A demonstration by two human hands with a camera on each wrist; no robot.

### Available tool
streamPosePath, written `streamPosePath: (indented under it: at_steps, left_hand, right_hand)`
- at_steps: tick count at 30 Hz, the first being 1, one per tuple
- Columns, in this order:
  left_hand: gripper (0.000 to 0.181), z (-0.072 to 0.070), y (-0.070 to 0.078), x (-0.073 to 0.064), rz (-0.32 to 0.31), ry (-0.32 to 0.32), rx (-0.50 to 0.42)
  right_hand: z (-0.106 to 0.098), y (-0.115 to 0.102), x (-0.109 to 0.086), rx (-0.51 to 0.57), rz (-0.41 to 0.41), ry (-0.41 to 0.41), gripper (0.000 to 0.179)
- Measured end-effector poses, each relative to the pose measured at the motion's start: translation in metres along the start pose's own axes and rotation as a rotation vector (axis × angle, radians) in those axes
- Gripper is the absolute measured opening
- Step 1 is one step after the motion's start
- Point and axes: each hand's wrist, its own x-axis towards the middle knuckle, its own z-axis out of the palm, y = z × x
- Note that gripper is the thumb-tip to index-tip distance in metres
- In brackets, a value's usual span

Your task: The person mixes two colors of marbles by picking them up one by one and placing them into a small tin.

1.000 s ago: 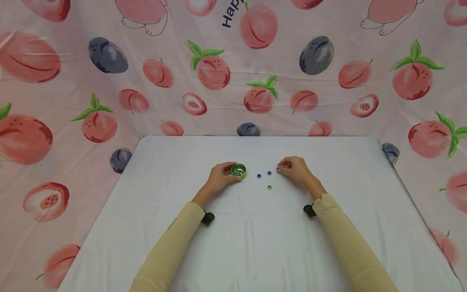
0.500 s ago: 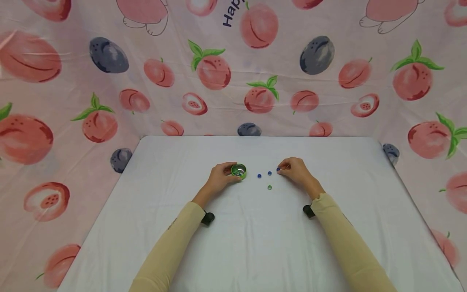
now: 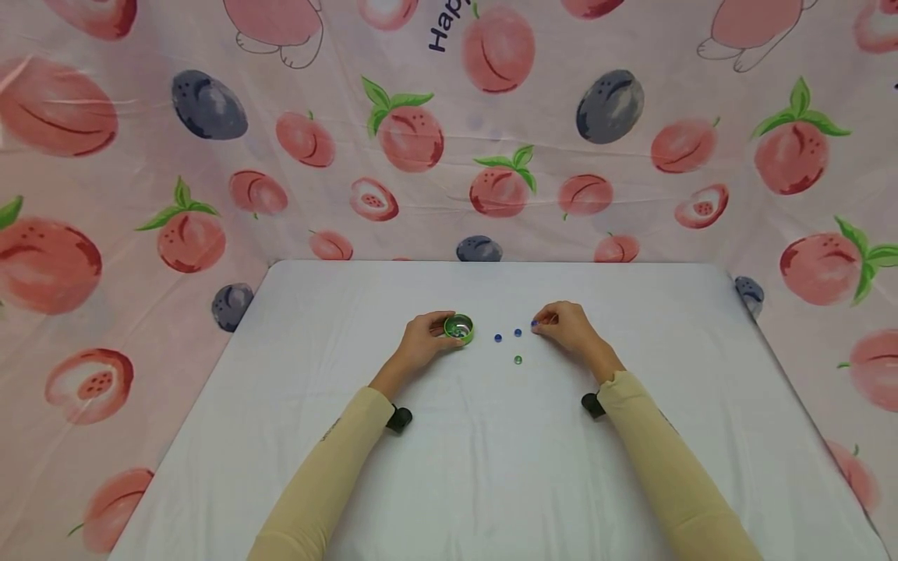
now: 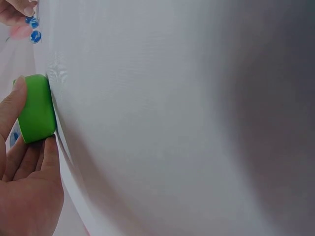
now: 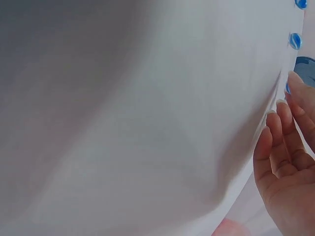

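Observation:
My left hand (image 3: 421, 340) grips a small round green bowl (image 4: 38, 110) from its left side, thumb on the near side and fingers on the far side. In the head view the bowl stands upright, with a shiny inside and a few small glassy pieces at its bottom. To the right, my right hand (image 3: 570, 326) pinches a blue marble (image 3: 534, 323) between thumb and fingertip, close to the table. The right wrist view shows that marble (image 5: 287, 87) mostly hidden by the thumb. Between the hands lie two blue marbles (image 3: 517, 333) and, nearer me, one green marble (image 3: 517, 360).
A white cloth (image 3: 463, 467) covers the table. Behind it and along both sides hangs a pink curtain (image 3: 435, 226) printed with peaches. Each wrist carries a small black camera, the left camera (image 3: 400, 420) and the right camera (image 3: 593, 404).
My right fingertips have shifted very slightly, and the blue marble between them shows a little more clearly. The left hand, the bowl and the other marbles stay in place.

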Motion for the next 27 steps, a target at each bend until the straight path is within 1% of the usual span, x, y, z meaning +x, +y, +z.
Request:
streamPosePath:
  at_steps: [8, 14, 19, 27]
  left_hand:
    - [0.062, -0.001, 0.000, 0.000, 0.012, -0.006, 0.006]
    - [0.062, -0.002, 0.000, -0.001, 0.022, -0.007, 0.006]
    - [0.062, -0.001, 0.001, 0.000, 0.016, -0.008, -0.002]
    - [0.062, -0.002, 0.000, 0.000, 0.013, -0.012, -0.007]
  right_hand:
    - [0.000, -0.005, 0.003, 0.014, -0.017, 0.014, 0.018]
    - [0.002, -0.010, 0.006, 0.017, -0.019, 0.005, 0.019]
    - [0.003, -0.016, 0.008, 0.007, -0.041, -0.003, 0.018]
    - [0.009, -0.025, 0.012, 0.017, -0.053, -0.020, 0.017]
